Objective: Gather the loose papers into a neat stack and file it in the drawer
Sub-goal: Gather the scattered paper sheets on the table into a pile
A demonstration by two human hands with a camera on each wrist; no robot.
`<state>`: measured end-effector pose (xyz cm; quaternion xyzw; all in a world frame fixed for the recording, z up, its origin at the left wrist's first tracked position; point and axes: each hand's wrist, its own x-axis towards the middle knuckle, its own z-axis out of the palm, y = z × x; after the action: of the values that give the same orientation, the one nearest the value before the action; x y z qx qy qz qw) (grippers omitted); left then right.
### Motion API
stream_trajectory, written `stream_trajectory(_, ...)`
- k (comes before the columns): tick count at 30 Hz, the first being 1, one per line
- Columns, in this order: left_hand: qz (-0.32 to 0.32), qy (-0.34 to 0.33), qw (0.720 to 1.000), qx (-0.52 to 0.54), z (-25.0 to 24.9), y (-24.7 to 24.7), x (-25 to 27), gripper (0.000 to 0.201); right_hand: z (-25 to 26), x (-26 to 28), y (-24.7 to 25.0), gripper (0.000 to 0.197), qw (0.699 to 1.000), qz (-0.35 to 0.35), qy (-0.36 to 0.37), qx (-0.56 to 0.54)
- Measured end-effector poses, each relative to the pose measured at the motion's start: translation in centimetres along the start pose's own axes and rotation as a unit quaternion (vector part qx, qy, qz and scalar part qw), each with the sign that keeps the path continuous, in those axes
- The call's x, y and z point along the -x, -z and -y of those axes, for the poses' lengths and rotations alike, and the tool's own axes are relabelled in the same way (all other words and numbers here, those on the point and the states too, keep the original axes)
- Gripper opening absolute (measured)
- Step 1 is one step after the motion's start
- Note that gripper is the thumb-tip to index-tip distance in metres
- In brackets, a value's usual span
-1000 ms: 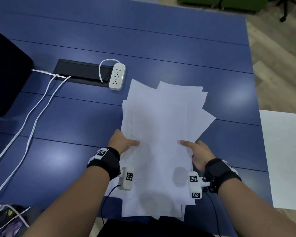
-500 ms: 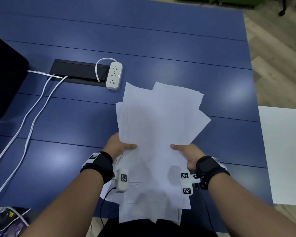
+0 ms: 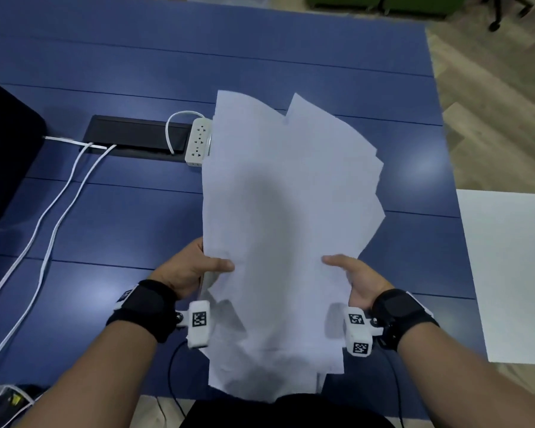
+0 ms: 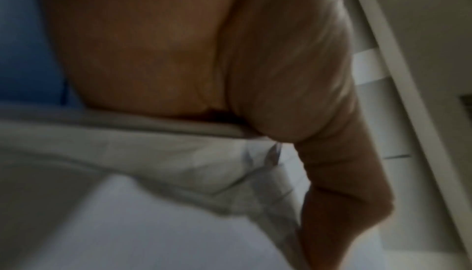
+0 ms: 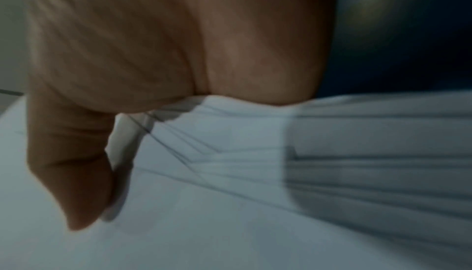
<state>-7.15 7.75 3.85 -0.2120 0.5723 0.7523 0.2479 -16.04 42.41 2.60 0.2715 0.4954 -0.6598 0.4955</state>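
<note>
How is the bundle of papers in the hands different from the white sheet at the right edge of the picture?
The bundle of papers is gripped by the left hand and the right hand; the white sheet is touched by neither. The bundle of papers is many sheets, fanned, with corners sticking out unevenly; the white sheet shows one plain flat face with straight edges. Both are white and unprinted.

Left hand (image 3: 189, 270) and right hand (image 3: 360, 281) raised, thumbs on top, pinching.
</note>
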Motion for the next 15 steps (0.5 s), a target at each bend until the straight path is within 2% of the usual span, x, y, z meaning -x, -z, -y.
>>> stream_trajectory(4, -0.009, 0.029, 0.998, -0.060, -0.7, 0.3, -0.5, 0.049, -0.8, 1.0, -0.1, 0.052, 0.999, 0.012, -0.025, 0.022)
stream_trajectory(6, -0.024, 0.055, 0.995, -0.082, -0.5, 0.4, -0.9, 0.047, -0.8, 0.8, -0.5, 0.054, 0.999, 0.015, -0.034, 0.031)
stream_trajectory(9, -0.008, 0.087, 0.993, -0.080, 0.0, 0.1, -1.0, 0.049, -0.9, -0.1, -1.1, 0.063, 0.998, -0.019, -0.030, 0.050)
stream_trajectory(11, 0.006, 0.073, 0.995, -0.065, -0.1, -0.6, -0.7, 0.054, -1.2, -0.8, -0.9, 0.075, 0.999, -0.026, -0.017, 0.039)
stream_trajectory(13, 0.036, 0.040, 0.997, -0.052, -0.9, -1.3, 0.2, 0.052, -0.9, -0.3, -0.8, 0.079, 0.999, -0.030, 0.007, 0.018)
stream_trajectory(15, 0.059, 0.013, 0.998, -0.033, -2.3, -1.5, 1.5, 0.048, 0.0, 1.2, -1.1, 0.086, 1.000, -0.005, 0.022, -0.005)
